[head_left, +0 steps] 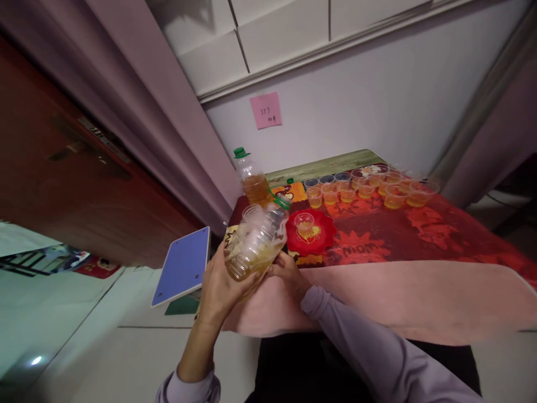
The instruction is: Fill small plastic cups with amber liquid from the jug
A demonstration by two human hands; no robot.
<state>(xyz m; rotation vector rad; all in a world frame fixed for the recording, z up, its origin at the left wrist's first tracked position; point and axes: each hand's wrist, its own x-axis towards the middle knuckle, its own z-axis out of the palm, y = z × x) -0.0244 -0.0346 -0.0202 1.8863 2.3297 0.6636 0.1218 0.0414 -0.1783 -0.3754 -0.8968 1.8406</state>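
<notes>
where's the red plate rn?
Head view, slightly right of centre: the red plate lies on the table, just right of the tilted bottle, with one clear cup on it.

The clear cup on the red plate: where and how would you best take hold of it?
I'd pinch the clear cup just under its rim, thumb and fingers on opposite walls, coming from the right with the right hand. It stands upright and widens toward the top, which should help against slipping. The tilted bottle crowds the left side.
</notes>
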